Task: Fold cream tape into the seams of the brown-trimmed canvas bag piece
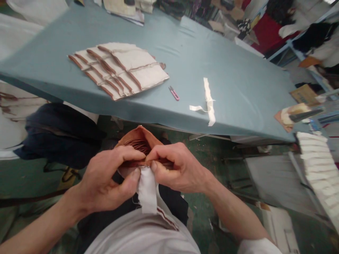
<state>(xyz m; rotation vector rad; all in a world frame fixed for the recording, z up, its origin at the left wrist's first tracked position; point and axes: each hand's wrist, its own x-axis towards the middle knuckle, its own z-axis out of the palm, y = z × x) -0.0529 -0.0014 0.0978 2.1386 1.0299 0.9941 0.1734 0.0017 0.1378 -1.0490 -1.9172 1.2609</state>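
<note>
Close to my body, my left hand (112, 176) and my right hand (177, 167) meet at the edge of a sewn brown fabric piece (153, 135) with a gathered or pleated inside. The thumb and forefinger of each hand pinch that edge, side by side. From the pinched spot a white fabric strip (147, 194) hangs down over my shirt front. Exactly how the strip joins the brown edge is hidden by my fingertips.
On the blue-green table (185, 63) lie a fanned stack of white pieces with brown edges (119, 70), pink thread snips (174, 93) and white strips (209, 102). An iron-like tool (299, 114) sits at the right end. Dark cloth (58, 134) hangs at left.
</note>
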